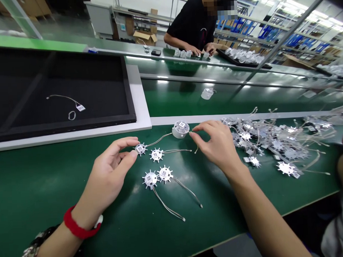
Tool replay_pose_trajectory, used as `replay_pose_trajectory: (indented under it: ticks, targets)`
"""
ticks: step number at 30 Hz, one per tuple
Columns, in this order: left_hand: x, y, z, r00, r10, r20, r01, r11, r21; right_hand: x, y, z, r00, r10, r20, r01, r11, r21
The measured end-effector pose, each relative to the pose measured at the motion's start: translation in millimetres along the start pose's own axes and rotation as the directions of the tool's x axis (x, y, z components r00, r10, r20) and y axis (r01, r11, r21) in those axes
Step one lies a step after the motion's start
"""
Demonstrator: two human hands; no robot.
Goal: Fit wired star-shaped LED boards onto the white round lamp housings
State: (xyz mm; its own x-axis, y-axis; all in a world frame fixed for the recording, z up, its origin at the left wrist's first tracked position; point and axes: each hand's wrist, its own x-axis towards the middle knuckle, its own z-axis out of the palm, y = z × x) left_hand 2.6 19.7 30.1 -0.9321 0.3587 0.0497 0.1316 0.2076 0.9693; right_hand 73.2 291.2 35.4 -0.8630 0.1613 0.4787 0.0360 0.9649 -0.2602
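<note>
My left hand [112, 171] pinches a small silver star-shaped finned disc [140, 148] between thumb and forefinger on the green bench. Its thin wire runs right toward a white round housing [180, 129]. My right hand [217, 143] sits just right of that housing, with fingertips pinched on a wire end. Three more finned discs lie between my hands: one [156, 155] with a wire pointing right, and two side by side [150, 179] [165, 173] with wires trailing toward the bench's near edge.
A heap of finned discs with tangled wires [273, 140] lies to the right. A black tray [60, 91] holding a loose tagged wire sits at the back left. Across the conveyor, a person in black [196, 26] handles white housings beside another tray. One white housing [207, 93] rests on the belt.
</note>
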Motion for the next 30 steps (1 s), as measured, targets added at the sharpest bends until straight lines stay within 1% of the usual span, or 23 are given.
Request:
replay_pose_trajectory:
  ticks: [1,2,3,4,5,7,10,14,17,21,24,27,30]
  targets:
    - [-0.1,0.2,0.2,1.0,0.005,-0.003,-0.005,1.0,0.013,-2.5,-6.3,1.2,0.996,-0.084,-0.008,0.084,0.996,0.019]
    - [-0.2,0.6,0.5,1.0,0.012,-0.002,-0.012,1.0,0.026,-5.0,-13.5,3.7,0.986,-0.164,0.014,0.163,0.985,0.054]
    - [-0.3,1.1,0.7,1.0,0.02,-0.001,-0.02,0.999,0.04,-7.4,-21.2,7.3,0.971,-0.231,0.054,0.225,0.969,0.097]
    - [-0.4,1.7,1.0,1.0,0.03,0.0,-0.03,0.998,0.051,-9.4,-28.6,11.8,0.957,-0.276,0.094,0.262,0.955,0.137]
    - [-0.6,2.5,1.4,0.999,0.04,0.0,-0.04,0.997,0.059,-11.0,-35.3,16.9,0.947,-0.296,0.128,0.273,0.947,0.167]
    - [-1.0,3.9,2.1,0.998,0.055,-0.005,-0.055,0.996,0.067,-12.5,-44.6,27.3,0.942,-0.285,0.176,0.249,0.947,0.203]
    - [-1.6,4.2,3.2,0.998,0.07,0.002,-0.07,0.996,0.064,-11.1,-47.6,37.7,0.936,-0.25,0.249,0.191,0.952,0.239]
    - [-1.6,0.8,4.1,0.997,0.078,0.029,-0.08,0.995,0.066,-7.5,-43.6,37.9,0.898,-0.282,0.339,0.184,0.938,0.295]
    - [-1.1,-1.9,4.0,0.998,0.063,0.027,-0.065,0.996,0.069,-5.6,-42.9,36.5,0.885,-0.296,0.36,0.188,0.933,0.306]
    - [-0.1,-4.1,3.5,0.998,0.057,0.021,-0.058,0.997,0.058,-5.6,-44.3,39.4,0.9,-0.285,0.33,0.171,0.926,0.336]
    - [1.1,-5.8,3.0,0.999,0.049,0.02,-0.05,0.997,0.055,-6.2,-46.3,35.8,0.926,-0.285,0.247,0.17,0.9,0.4]
    - [2.4,-7.5,3.0,0.999,0.036,0.025,-0.037,0.999,0.038,-0.9,-45.8,20.5,0.965,-0.231,0.123,0.154,0.881,0.447]
    - [3.1,-8.9,3.7,0.999,0.033,0.036,-0.034,0.999,0.019,17.4,-34.8,-2.5,0.991,-0.134,0.008,0.118,0.898,0.424]
